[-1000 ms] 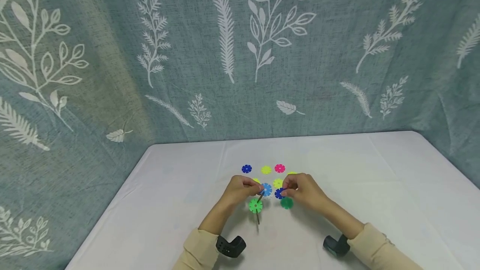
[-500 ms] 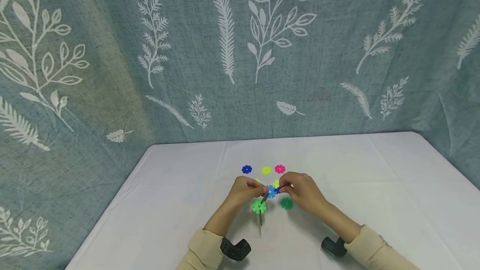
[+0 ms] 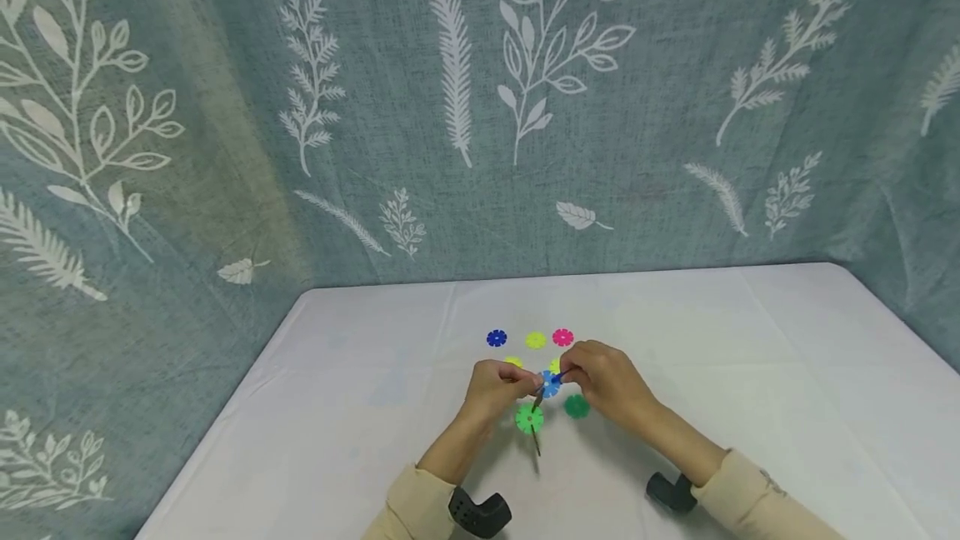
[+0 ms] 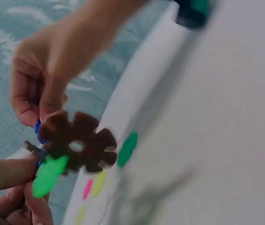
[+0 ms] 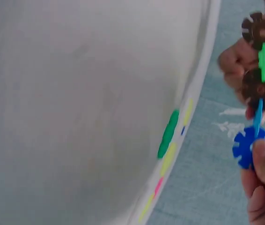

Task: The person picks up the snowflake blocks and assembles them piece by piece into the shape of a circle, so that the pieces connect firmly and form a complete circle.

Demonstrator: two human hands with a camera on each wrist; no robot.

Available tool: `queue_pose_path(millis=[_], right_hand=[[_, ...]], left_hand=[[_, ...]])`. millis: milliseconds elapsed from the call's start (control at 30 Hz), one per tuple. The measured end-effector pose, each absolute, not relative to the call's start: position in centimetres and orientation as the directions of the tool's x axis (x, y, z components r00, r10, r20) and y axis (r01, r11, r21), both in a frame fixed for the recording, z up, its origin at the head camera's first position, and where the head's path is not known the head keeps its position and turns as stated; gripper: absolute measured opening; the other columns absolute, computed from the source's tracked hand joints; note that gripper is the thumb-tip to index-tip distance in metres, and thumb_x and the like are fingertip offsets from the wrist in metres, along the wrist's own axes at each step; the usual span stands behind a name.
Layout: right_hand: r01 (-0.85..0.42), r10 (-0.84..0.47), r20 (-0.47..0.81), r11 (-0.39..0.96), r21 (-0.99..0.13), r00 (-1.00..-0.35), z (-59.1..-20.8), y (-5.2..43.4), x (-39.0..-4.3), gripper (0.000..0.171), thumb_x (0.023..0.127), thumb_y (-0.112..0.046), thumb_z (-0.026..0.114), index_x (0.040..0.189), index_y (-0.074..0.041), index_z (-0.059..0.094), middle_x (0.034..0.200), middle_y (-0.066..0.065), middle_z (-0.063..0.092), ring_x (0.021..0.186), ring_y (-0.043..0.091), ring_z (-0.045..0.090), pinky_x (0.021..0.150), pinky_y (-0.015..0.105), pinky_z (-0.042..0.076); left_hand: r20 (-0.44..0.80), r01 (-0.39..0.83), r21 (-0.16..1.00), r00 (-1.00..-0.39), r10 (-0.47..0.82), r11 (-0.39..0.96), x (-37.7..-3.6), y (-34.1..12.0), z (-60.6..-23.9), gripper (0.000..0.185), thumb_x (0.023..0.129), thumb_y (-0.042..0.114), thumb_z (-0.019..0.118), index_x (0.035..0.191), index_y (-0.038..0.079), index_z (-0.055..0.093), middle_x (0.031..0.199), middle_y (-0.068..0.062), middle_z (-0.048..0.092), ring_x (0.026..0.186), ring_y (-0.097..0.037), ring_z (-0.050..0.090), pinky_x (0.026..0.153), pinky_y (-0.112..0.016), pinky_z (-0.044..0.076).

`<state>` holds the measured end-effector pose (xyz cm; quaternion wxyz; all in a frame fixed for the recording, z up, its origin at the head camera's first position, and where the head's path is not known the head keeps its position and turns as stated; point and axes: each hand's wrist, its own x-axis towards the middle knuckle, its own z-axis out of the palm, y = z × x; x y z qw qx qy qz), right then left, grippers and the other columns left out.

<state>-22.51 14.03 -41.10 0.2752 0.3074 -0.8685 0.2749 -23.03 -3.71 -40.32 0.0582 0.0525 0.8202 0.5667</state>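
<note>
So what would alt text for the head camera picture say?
Two hands, left hand and right hand, hold a small chain of snowflake discs above a white table. Loose coloured discs lie beyond, before a leaf-patterned curtain.

You are looking at what seems to be a staged recording corner rather than a lived-in room, though the view is too narrow to be sure. A teal curtain (image 3: 480,107) printed with white leaves and ferns closes off the whole background. In front of it stands a bench (image 3: 750,373) under a plain white cloth, its far edge right against the fabric. Small plastic snowflake discs (image 3: 536,340) in bright colours lie on it, like a toy set.
</note>
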Motion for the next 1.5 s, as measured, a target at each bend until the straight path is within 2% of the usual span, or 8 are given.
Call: queue_pose_path(millis=[133, 233, 433, 700, 933, 1167, 1367, 1500], right_hand=[[-0.692, -0.432, 0.575, 0.619, -0.370, -0.694, -40.9, 14.4, -22.9, 0.015, 0.070, 0.000, 0.075, 0.077, -0.008, 0.064, 0.074, -0.002, 0.064, 0.070, 0.007, 0.058, 0.065, 0.021, 0.050], [-0.671, -0.434, 0.523, 0.583, -0.458, -0.734, -40.8, 14.5, -23.1, 0.013, 0.072, -0.001, 0.073, 0.078, -0.009, 0.064, 0.075, -0.002, 0.065, 0.071, 0.007, 0.059, 0.068, 0.022, 0.051], [-0.644, -0.410, 0.498, 0.523, -0.559, -0.764, -41.0, 14.2, -23.0, 0.012, 0.073, -0.001, 0.072, 0.076, -0.010, 0.065, 0.075, -0.003, 0.065, 0.068, 0.003, 0.054, 0.060, 0.018, 0.046], [-0.513, -0.392, 0.341, 0.528, -0.677, -0.854, -40.9, 15.1, -22.9, 0.017, 0.075, -0.001, 0.071, 0.092, -0.002, 0.071, 0.083, 0.004, 0.068, 0.075, 0.012, 0.060, 0.064, 0.020, 0.047], [-0.258, -0.350, 0.018, 0.653, -0.712, -0.937, -41.2, 16.7, -23.2, 0.027, 0.071, -0.006, 0.075, 0.098, -0.002, 0.072, 0.073, 0.002, 0.053, 0.069, 0.013, 0.041, 0.060, 0.022, 0.035], [-0.289, -0.391, 0.014, 0.655, -0.698, -0.920, -42.1, 16.7, -23.7, 0.027, 0.068, -0.006, 0.077, 0.095, -0.003, 0.073, 0.072, 0.003, 0.051, 0.070, 0.013, 0.045, 0.059, 0.021, 0.034], [-0.307, -0.382, 0.049, 0.654, -0.692, -0.923, -42.2, 16.6, -23.7, 0.019, 0.063, -0.004, 0.080, 0.079, -0.005, 0.070, 0.074, 0.000, 0.054, 0.072, 0.014, 0.045, 0.062, 0.023, 0.038], [-0.273, -0.358, 0.041, 0.629, -0.728, -0.933, -42.0, 16.7, -23.7, 0.015, 0.069, -0.004, 0.076, 0.075, -0.008, 0.064, 0.070, -0.002, 0.058, 0.067, 0.013, 0.048, 0.059, 0.022, 0.043]], left_hand=[[0.202, 0.264, 0.807, -0.964, 0.174, 0.528, -22.9, -4.3, -40.1, 0.014, 0.076, 0.015, 0.073, 0.072, 0.002, 0.071, 0.067, -0.008, 0.069, 0.058, -0.007, 0.057, 0.053, -0.020, 0.044], [0.365, 0.417, 0.702, -0.907, 0.211, 0.578, -22.9, -4.3, -39.9, 0.012, 0.074, 0.017, 0.075, 0.074, 0.006, 0.072, 0.069, -0.003, 0.068, 0.062, -0.008, 0.057, 0.056, -0.018, 0.044], [0.441, 0.587, 0.628, -0.809, 0.388, 0.511, -22.9, -3.9, -39.8, 0.011, 0.072, 0.014, 0.076, 0.078, 0.005, 0.074, 0.073, -0.003, 0.070, 0.069, -0.011, 0.060, 0.062, -0.017, 0.046], [0.376, 0.559, 0.637, -0.827, 0.419, 0.531, -23.0, -4.4, -40.1, 0.005, 0.076, 0.010, 0.073, 0.076, 0.005, 0.073, 0.073, -0.003, 0.069, 0.065, -0.007, 0.059, 0.056, -0.015, 0.044], [0.377, 0.528, 0.631, -0.849, 0.371, 0.568, -23.1, -5.0, -40.5, 0.005, 0.076, 0.011, 0.073, 0.075, 0.007, 0.072, 0.073, 0.000, 0.069, 0.068, -0.007, 0.057, 0.060, -0.016, 0.043], [0.380, 0.529, 0.623, -0.848, 0.369, 0.576, -23.1, -4.8, -40.5, 0.004, 0.076, 0.011, 0.073, 0.076, 0.007, 0.071, 0.072, -0.001, 0.068, 0.068, -0.008, 0.057, 0.060, -0.016, 0.043], [0.373, 0.521, 0.621, -0.853, 0.364, 0.585, -23.1, -4.7, -40.6, 0.005, 0.076, 0.011, 0.073, 0.075, 0.007, 0.071, 0.071, -0.001, 0.069, 0.068, -0.007, 0.057, 0.060, -0.016, 0.043], [0.377, 0.527, 0.613, -0.850, 0.368, 0.588, -23.2, -4.6, -40.7, 0.005, 0.077, 0.012, 0.073, 0.075, 0.007, 0.071, 0.072, -0.001, 0.069, 0.068, -0.007, 0.057, 0.060, -0.016, 0.043]])
